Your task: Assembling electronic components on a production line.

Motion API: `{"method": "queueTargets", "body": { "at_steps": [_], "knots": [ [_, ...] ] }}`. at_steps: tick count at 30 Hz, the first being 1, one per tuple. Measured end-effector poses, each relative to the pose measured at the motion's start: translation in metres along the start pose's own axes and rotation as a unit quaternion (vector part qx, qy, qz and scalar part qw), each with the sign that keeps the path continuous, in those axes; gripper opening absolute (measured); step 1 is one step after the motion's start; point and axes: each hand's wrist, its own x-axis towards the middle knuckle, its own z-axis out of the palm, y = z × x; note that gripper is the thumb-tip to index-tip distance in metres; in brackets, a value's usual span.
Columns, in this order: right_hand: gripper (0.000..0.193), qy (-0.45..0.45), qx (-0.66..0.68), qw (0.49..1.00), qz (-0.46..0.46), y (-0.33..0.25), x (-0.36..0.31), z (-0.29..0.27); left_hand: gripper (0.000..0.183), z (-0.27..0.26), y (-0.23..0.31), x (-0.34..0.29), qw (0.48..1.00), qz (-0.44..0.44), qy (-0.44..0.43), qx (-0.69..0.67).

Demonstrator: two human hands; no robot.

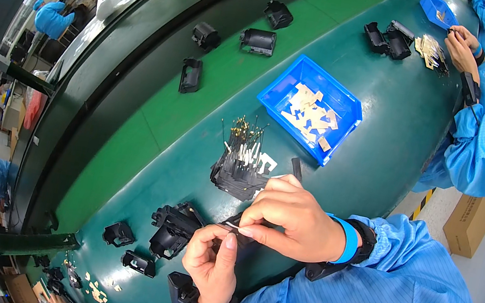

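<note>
My right hand (286,217) pinches a short, thin white strip (231,225) between thumb and fingers. Close against it, my left hand (214,267) has its thumb and index finger drawn together; what lies between them is too small to make out. A dark part, half hidden, shows behind and beneath my fingers. Just beyond my hands lies a bundle of thin black leads (239,167) with white sleeves and gold-coloured tips. Beside my left hand is a group of black plastic housings (171,230).
A blue bin (346,98) holds several beige pieces. Black housings (258,41) rest on the green belt, and two more (119,233) lie to the left. At the right, a co-worker's hands (462,51) handle a small dark part near another blue bin (433,7).
</note>
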Motion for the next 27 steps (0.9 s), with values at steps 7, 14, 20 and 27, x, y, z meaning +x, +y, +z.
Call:
{"method": "queueTargets", "body": {
  "at_steps": [7, 14, 20, 27],
  "knots": [
    [0.005, 0.05, 0.02, 0.997, 0.048, -0.002, 0.003, -0.005, 0.061, 0.002, 0.001, 0.002, 0.996, -0.04, 0.022, -0.078],
    [0.005, 0.016, 0.123, 0.99, 0.065, -0.002, -0.002, 0.0, 0.057, -0.002, -0.014, 0.007, 0.963, -0.065, -0.018, -0.261],
    [0.007, 0.011, 0.049, 0.998, 0.028, -0.002, -0.002, -0.002, 0.055, -0.007, -0.02, 0.006, 0.944, -0.089, -0.044, -0.315],
    [0.007, 0.002, 0.037, 0.999, 0.017, -0.001, -0.002, -0.003, 0.055, -0.004, -0.012, 0.005, 0.95, -0.1, -0.068, -0.287]
  ]
}}
